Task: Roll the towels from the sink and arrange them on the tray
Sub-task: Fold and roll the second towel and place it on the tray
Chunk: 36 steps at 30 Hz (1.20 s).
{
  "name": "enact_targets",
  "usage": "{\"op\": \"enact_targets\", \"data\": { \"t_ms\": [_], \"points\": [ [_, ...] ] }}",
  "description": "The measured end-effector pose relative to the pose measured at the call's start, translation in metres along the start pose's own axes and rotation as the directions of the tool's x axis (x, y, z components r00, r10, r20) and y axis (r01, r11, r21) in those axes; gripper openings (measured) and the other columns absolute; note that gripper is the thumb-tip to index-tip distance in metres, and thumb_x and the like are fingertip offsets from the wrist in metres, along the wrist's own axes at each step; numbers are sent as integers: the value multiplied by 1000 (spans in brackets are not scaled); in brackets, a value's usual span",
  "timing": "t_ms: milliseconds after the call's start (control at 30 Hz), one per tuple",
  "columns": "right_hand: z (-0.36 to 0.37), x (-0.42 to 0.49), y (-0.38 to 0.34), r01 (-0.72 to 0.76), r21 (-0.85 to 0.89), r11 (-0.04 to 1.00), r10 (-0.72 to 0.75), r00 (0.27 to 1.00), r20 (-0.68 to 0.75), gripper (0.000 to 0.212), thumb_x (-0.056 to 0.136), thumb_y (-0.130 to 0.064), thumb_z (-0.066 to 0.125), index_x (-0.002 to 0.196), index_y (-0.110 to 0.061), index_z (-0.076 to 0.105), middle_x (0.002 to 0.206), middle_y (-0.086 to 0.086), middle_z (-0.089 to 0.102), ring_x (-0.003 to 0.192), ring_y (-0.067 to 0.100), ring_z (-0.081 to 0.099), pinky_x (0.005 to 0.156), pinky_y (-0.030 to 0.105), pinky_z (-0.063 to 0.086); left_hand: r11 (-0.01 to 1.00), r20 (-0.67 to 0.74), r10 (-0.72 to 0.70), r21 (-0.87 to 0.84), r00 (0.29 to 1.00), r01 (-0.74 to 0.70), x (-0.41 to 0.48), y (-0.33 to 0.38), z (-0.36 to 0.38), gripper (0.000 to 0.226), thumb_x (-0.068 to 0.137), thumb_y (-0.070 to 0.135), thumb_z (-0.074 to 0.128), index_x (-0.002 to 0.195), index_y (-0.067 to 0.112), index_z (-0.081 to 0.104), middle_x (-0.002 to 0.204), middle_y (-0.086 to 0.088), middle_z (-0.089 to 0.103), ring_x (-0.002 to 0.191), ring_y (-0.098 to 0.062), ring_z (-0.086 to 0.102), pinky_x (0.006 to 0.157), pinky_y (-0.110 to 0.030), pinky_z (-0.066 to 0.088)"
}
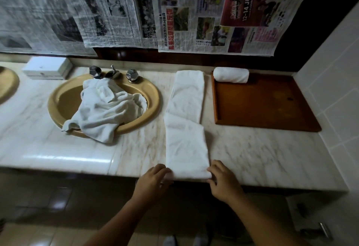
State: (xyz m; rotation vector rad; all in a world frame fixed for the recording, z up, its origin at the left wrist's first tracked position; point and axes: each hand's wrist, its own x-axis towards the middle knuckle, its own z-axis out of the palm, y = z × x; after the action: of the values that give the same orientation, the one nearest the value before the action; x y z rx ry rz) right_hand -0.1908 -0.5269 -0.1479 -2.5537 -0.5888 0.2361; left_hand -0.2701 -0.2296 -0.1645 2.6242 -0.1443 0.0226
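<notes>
So the folded towel (186,129) is laid out as a long strip on the counter (262,148) between the sink (153,98) and the tray (262,106), with its long axis running from front edge to back edge, straight away from both hands. At the front edge its right corner is pinched by the right hand (221,177). The left hand (155,177) is curled at the left corner, too blurred for a grip to be called, so the roll would likely be pushed backward.
</notes>
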Motion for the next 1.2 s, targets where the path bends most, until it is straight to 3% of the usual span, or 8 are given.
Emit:
{"op": "enact_targets", "data": {
  "t_ms": [100, 267, 500, 633, 733, 867, 1067, 1200],
  "points": [
    [2, 1, -1, 79, -55, 995, -78, 997, 13, 29, 77, -31, 66, 104, -20, 66, 115, -1, 54, 98, 22, 59, 79, 30, 52, 996, 55, -54, 73, 997, 50, -8, 2, 1, 50, 84, 40, 74, 129, 33, 54, 132, 15, 53, 104, -9, 61, 65, -25, 56],
    [-5, 3, -4, 141, -26, 990, -141, 990, -5, 19, 78, -35, 63, 89, -19, 65, 101, -4, 54, 93, 17, 56, 75, 31, 52, 996, 58, -82, -13, 995, 83, -6, 0, -4, 45, 83, 39, 74, 124, 35, 57, 128, 19, 50, 103, -6, 59, 70, -25, 54],
    [-3, 14, -4, -4, 55, 998, 4, 1000, -2, 28, 81, -41, 53, 72, -15, 63, 84, -7, 50, 83, 12, 53, 73, 30, 49, 957, 104, -94, -265, 990, 118, 13, -2, -14, 29, 87, 20, 73, 116, 26, 71, 112, 18, 59, 84, 2, 61, 75, -19, 52],
    [10, 13, -2, -178, 139, 974, 183, 983, -24, 42, 72, -44, 58, 85, -10, 77, 102, 1, 69, 108, 14, 61, 99, 25, 44, 950, 210, -61, -287, 976, 121, 24, -13, -22, 25, 88, 20, 73, 110, 31, 69, 106, 16, 62, 87, 1, 61, 76, -17, 51],
    [12, 9, -11, -251, 190, 949, 255, 967, 6, 38, 71, -45, 59, 85, -14, 77, 93, -2, 68, 99, 18, 64, 87, 21, 46, 930, 278, -81, -324, 957, 173, 28, -19, -28, 27, 90, 19, 72, 100, 43, 63, 102, 17, 64, 88, 2, 63, 75, -13, 50],
    [9, 11, -24, -352, 220, 910, 349, 935, 56, 20, 83, -32, 71, 103, -27, 73, 102, -7, 59, 89, 6, 59, 81, 14, 42, 883, 309, -128, -397, 942, 250, 32, -24, -36, 27, 94, 17, 65, 99, 43, 66, 105, 15, 69, 91, 1, 67, 75, -18, 54],
    [10, 18, -33, -314, 283, 906, 323, 946, 14, 14, 92, -26, 62, 95, -34, 51, 85, -6, 59, 77, 9, 59, 69, 27, 52, 881, 302, -212, -352, 930, 315, 38, -21, -33, 11, 98, 26, 61, 103, 35, 60, 104, 4, 68, 87, -6, 65, 67, -17, 50],
    [17, 17, -25, -344, 232, 910, 350, 937, 13, 12, 94, -33, 63, 90, -39, 54, 87, -2, 57, 76, 10, 56, 67, 23, 48, 868, 328, -282, -314, 902, 386, 49, -15, -33, 9, 97, 29, 60, 100, 34, 54, 96, 2, 66, 79, -12, 65, 62, -22, 50]
  ]
}}
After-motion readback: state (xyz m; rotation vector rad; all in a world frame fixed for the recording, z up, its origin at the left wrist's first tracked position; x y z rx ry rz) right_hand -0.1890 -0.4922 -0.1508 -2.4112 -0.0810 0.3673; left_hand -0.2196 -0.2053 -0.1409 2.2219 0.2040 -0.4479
